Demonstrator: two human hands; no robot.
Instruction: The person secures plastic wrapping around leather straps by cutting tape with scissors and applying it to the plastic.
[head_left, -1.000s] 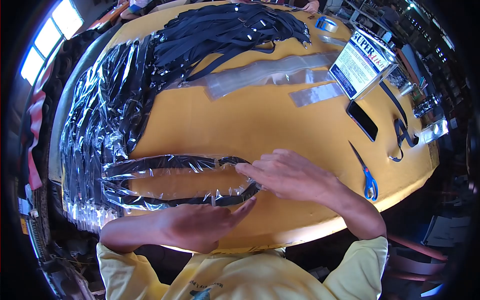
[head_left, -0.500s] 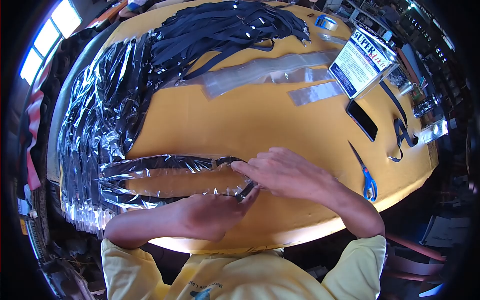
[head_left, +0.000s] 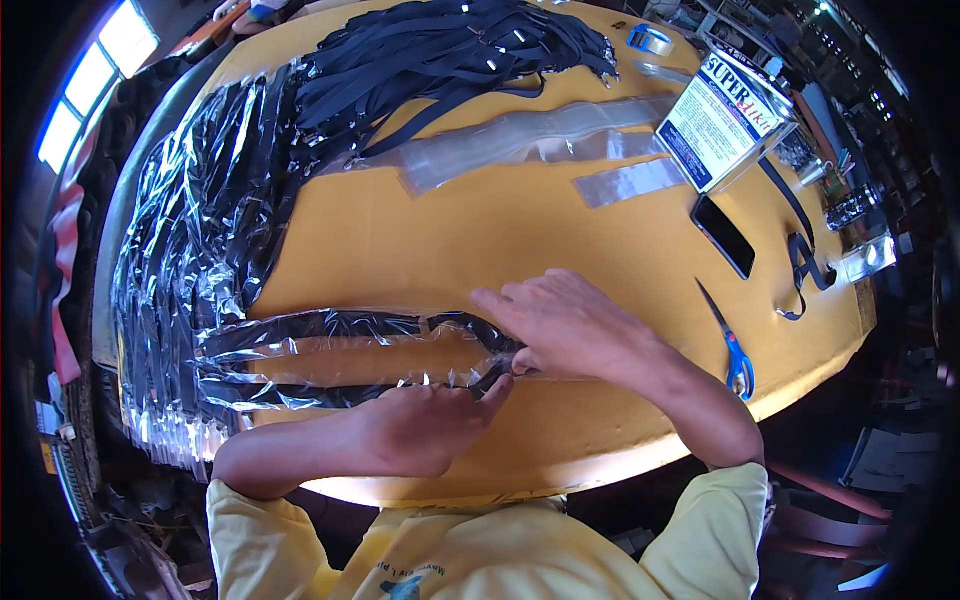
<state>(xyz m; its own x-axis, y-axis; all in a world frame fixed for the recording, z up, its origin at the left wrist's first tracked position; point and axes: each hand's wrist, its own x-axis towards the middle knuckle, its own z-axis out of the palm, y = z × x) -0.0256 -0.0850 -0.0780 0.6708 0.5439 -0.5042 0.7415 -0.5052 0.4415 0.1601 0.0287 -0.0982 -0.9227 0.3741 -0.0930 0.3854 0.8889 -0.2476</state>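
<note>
A black lanyard [head_left: 345, 322] in a clear plastic sleeve lies in a long loop on the yellow tabletop, its two straps meeting at the right end. My left hand [head_left: 430, 425] is closed at the lower strap near that end, thumb pointing up along it. My right hand [head_left: 575, 322] comes in from the right. Its thumb presses at the tip where the straps join, while the index finger stretches out above the upper strap. The other right fingers are mostly hidden under the hand.
Plastic-wrapped lanyards [head_left: 190, 240] cover the left side. Loose black lanyards [head_left: 440, 60] are heaped at the back, beside clear plastic strips [head_left: 520, 140]. To the right are a tin can [head_left: 725, 125], phone [head_left: 724, 236], blue-handled scissors [head_left: 738, 365], tape roll [head_left: 650, 41] and loose black strap [head_left: 800, 260].
My right index finger has lifted off the upper strap and straightened, and the right thumb is now at the joined tip. My left hand stays nearly in place at the lower strap.
</note>
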